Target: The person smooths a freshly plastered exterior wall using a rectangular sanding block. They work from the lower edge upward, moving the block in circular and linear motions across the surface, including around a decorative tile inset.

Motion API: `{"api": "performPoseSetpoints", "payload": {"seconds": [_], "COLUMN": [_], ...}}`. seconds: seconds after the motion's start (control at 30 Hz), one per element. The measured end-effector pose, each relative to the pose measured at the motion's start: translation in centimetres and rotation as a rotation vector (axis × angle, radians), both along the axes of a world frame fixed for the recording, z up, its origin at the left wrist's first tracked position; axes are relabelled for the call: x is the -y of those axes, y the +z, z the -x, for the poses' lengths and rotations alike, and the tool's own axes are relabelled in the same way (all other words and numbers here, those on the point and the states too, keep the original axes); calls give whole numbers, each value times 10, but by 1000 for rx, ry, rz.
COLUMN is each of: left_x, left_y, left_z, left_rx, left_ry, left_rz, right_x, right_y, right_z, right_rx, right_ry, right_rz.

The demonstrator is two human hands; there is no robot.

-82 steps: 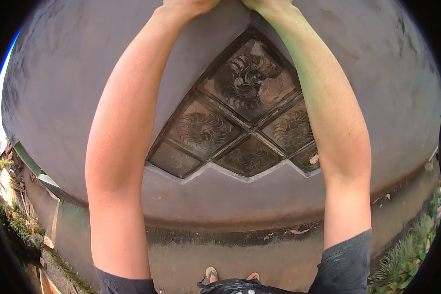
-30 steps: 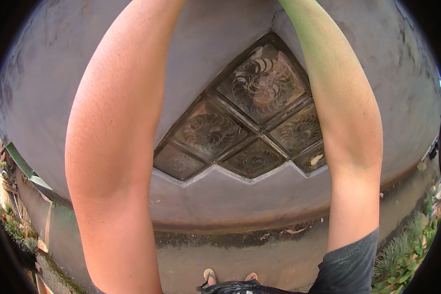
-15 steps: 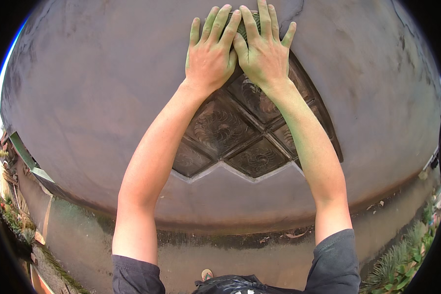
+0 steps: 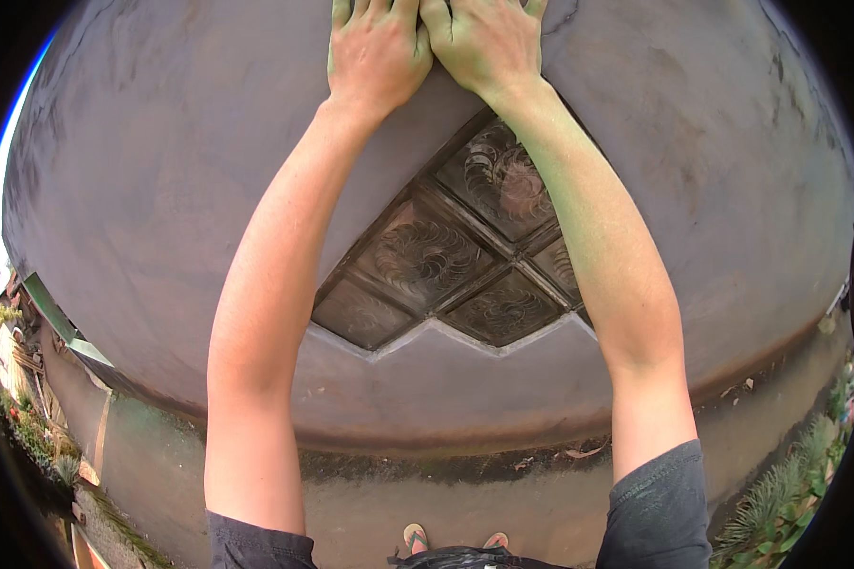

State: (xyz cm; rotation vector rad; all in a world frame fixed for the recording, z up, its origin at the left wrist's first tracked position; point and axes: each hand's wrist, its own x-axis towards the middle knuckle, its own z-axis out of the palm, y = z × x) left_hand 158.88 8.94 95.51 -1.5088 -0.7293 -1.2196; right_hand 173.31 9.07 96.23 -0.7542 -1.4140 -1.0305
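Observation:
My left hand [image 4: 378, 52] and my right hand [image 4: 487, 38] are side by side at the top edge, backs toward me, thumbs almost meeting. Their fingers stretch away from me, slightly apart, and the tips are cut off by the frame. I see nothing held in either one. Both arms reach out over a grey plastered wall [image 4: 180, 190]; whether the palms touch it I cannot tell. Between my forearms is a panel of patterned glass blocks [image 4: 425, 251] set diagonally in the wall, with a stepped lower border. My right forearm covers part of it.
A concrete path [image 4: 351, 512] runs along the wall's foot, with my sandalled feet [image 4: 415, 539] on it. Leafy plants [image 4: 778, 512] grow at the lower right, more plants [image 4: 33, 436] at the left. A thin crack [image 4: 565, 19] marks the wall.
Both hands have moved up in the view, taking the fingertips out of frame. More of the glass panel's left side shows, and a second foot has come into sight.

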Motion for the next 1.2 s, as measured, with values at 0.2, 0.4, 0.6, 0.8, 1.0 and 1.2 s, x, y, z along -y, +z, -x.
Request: {"api": "performPoseSetpoints", "payload": {"seconds": [0.2,0.4,0.6,0.8,1.0,1.2], "left_x": [13,0,1,6,15,7], "left_y": [-87,33,76,-47,-66,71], "left_z": [-17,-27,-50,-78,-95,-113], "left_rx": [-11,-130,-58,-33,-68,-133], "left_ry": [-34,-28,-31,-116,-70,-40], "left_rz": [93,37,-3,135,230,17], "right_x": [17,4,-5,9,10,3], "right_y": [-84,27,69,-54,-75,56], "right_z": [-27,-44,-50,-81,-107,-118], "right_rx": [67,-26,-71,-42,13,-82], "right_ry": [-29,-86,-68,-28,-46,-100], "right_rz": [83,-27,-35,62,103,-70]}}
